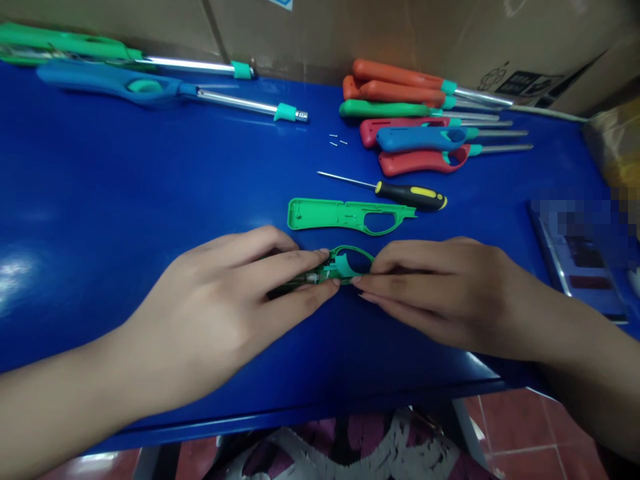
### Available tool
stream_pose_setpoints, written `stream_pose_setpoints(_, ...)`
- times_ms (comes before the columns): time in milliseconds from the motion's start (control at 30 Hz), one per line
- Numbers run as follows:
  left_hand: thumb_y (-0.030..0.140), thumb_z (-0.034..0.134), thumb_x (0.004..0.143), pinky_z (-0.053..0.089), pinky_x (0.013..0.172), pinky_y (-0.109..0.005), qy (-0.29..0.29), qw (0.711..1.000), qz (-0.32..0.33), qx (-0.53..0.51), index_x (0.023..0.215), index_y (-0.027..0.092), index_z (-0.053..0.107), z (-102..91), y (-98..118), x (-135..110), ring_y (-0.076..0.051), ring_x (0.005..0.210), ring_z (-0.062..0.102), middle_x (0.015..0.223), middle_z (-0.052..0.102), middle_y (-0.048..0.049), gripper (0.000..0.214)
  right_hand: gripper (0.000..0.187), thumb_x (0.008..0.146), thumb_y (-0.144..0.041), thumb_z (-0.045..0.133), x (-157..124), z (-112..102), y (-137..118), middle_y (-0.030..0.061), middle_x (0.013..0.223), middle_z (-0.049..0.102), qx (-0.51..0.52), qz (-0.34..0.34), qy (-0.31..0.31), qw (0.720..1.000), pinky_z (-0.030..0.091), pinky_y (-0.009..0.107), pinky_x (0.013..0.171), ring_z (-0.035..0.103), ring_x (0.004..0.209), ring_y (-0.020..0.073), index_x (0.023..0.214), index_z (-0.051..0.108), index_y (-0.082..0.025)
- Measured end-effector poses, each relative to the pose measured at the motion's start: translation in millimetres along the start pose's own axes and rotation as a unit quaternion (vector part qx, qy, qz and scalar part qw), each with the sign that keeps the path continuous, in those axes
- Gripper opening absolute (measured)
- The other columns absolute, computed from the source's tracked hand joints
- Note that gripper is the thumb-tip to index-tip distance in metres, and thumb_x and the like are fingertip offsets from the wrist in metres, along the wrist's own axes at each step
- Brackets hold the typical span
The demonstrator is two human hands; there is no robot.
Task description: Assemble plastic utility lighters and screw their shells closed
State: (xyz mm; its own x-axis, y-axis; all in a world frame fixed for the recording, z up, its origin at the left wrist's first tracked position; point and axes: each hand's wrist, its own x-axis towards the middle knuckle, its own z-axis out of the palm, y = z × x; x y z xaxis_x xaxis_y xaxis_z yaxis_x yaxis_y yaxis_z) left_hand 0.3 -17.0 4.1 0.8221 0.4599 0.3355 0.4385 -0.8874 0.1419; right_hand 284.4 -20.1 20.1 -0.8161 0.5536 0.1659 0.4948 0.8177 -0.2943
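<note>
My left hand (235, 293) and my right hand (440, 287) meet over an opened green lighter body (337, 267) lying on the blue table (150, 200). Both hands pinch it, fingertips closed on its two ends, and most of it is hidden under my fingers. Its teal trigger and inner parts show between the hands. The detached green half-shell (350, 215) lies just beyond, empty side up. A black and yellow screwdriver (400, 193) rests behind the shell.
A pile of several long-nosed lighters (425, 123) in orange, green, red and blue lies at the back right. A green lighter (120, 52) and a blue lighter (160, 90) lie at the back left. Tiny screws (337, 140) sit mid-table. A blurred flat object (580, 260) lies right.
</note>
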Motion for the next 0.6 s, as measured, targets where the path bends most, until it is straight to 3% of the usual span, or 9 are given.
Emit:
stream_pose_setpoints(367, 0.020, 0.048, 0.105, 0.066, 0.078, -0.046, 0.007, 1.000, -0.005, -0.009, 0.120, 0.018, 0.075, -0.2, 2, 0, -0.031, 0.104, 0.074, 0.127, 0.074, -0.0104, 0.030, 0.022, 0.105, -0.022, 0.052, 2, 3, -13, 0.0065, 0.100, 0.072, 0.027, 0.048, -0.016, 0.998, 0.048, 0.028, 0.065, 0.067, 0.080, 0.0140, 0.110, 0.072, -0.015)
stream_pose_setpoints(600, 0.020, 0.052, 0.104, 0.065, 0.081, -0.046, 0.008, 1.000, -0.024, -0.015, 0.122, 0.018, 0.072, 0.2, 4, 0, -0.030, 0.108, 0.071, 0.131, 0.073, -0.0089, 0.027, 0.019, 0.104, -0.022, 0.055, 1, 6, -14, 0.0054, 0.101, 0.073, 0.052, 0.058, 0.016, 0.997, 0.050, 0.027, 0.067, 0.068, 0.082, 0.0137, 0.109, 0.073, -0.016)
